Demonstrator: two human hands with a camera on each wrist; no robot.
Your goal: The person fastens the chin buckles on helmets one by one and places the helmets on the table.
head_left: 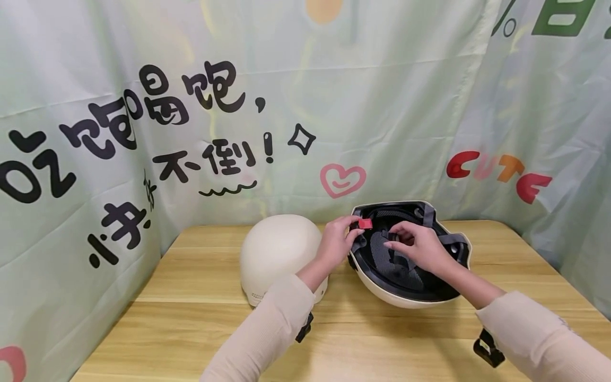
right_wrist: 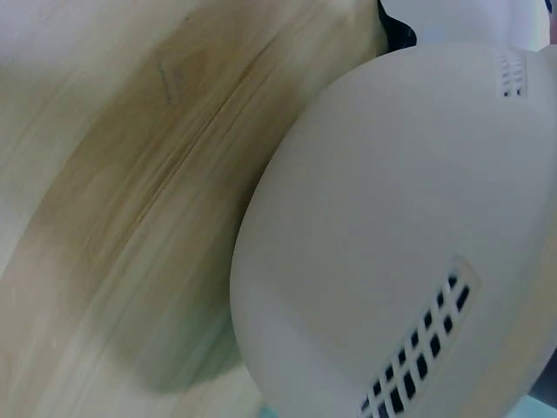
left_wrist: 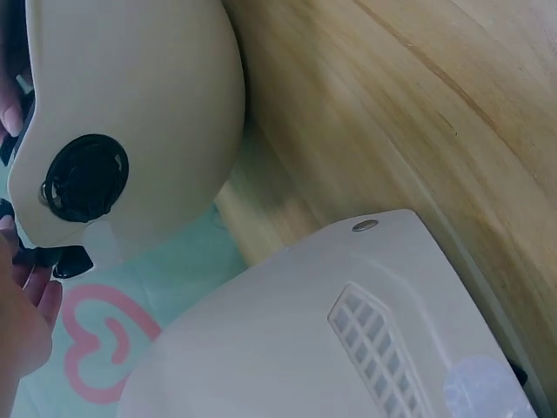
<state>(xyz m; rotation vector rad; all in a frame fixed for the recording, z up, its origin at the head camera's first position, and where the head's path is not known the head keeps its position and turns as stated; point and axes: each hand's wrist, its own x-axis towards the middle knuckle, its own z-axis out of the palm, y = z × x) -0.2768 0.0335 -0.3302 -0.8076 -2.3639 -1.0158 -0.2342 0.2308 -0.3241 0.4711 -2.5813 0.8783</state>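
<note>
A cream helmet (head_left: pixel 398 300) lies upside down on the table, its black padded inside (head_left: pixel 401 273) facing up. At its left rim my left hand (head_left: pixel 335 241) pinches a red buckle piece (head_left: pixel 365 224) between thumb and fingers. Over the helmet's inside, my right hand (head_left: pixel 420 246) pinches a dark chin strap (head_left: pixel 394 240) with a black fitting, partly hidden by the fingers. In the left wrist view, a round black knob (left_wrist: pixel 87 178) shows on the helmet's side, with the left hand (left_wrist: pixel 26 322) at its rim. The right wrist view shows only the outer shell (right_wrist: pixel 374 200) and its vents.
A second cream helmet (head_left: pixel 281 252) stands dome up just left of the first, close to my left forearm. A black strap clip (head_left: pixel 489 348) appears by my right sleeve, another black clip (head_left: pixel 304 327) by the left. A printed cloth (head_left: pixel 382 106) hangs behind the wooden table (head_left: pixel 191 276).
</note>
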